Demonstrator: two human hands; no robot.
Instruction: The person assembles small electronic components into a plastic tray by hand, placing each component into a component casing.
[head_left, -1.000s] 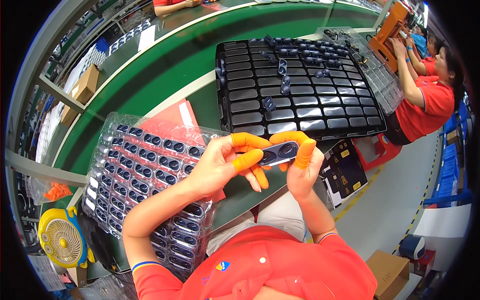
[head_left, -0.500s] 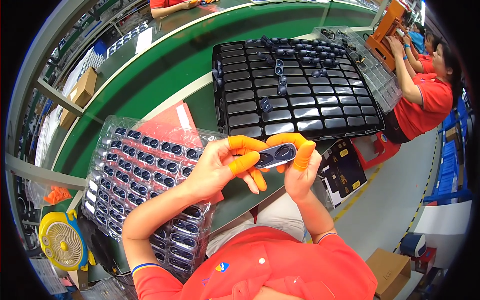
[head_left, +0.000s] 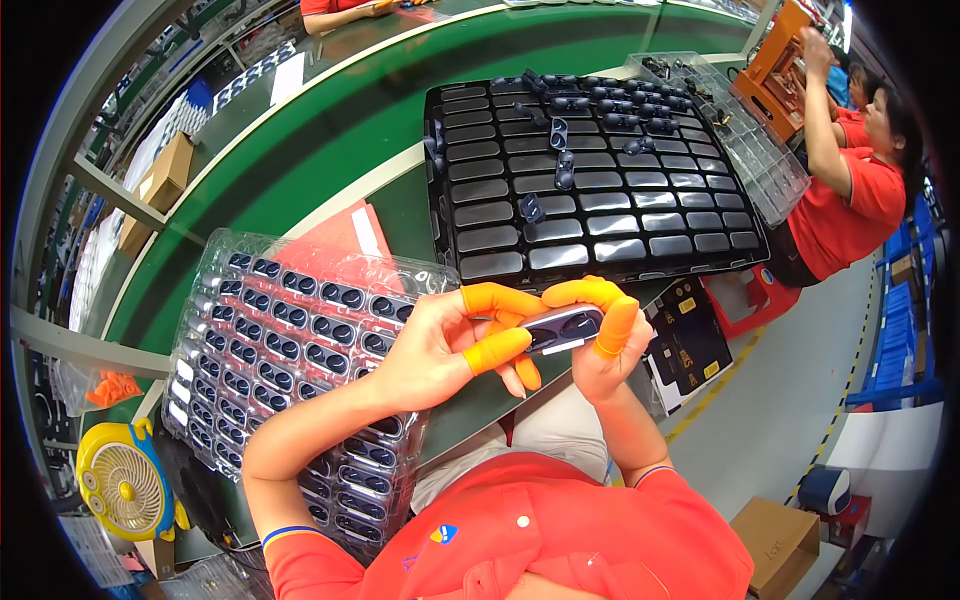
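So the person's got a dark oval-ish two-hollow part (head_left: 563, 330) held up mid-frame: left hand (head_left: 430, 345) pinching its 9 o'clock end, right hand (head_left: 612, 345) gripping the 3 o'clock end, both in orange finger cots. There's a pale strip along its 6 o'clock edge, too small to tell if anything's printed there. Taking that part as the clock's centre, the black panel (head_left: 690, 342) at 3 has gold and white lettering plus yellow patches, and the cardboard box (head_left: 770, 550) between 4 and 5 has a handwritten-looking dark mark. Shirt (head_left: 560, 510) at 6 wears a blue-and-yellow badge toward 7. Clear tray (head_left: 245, 243) at 9 is loaded with similar parts; the black tray (head_left: 613, 226) at 12 has dark pieces scattered on it.
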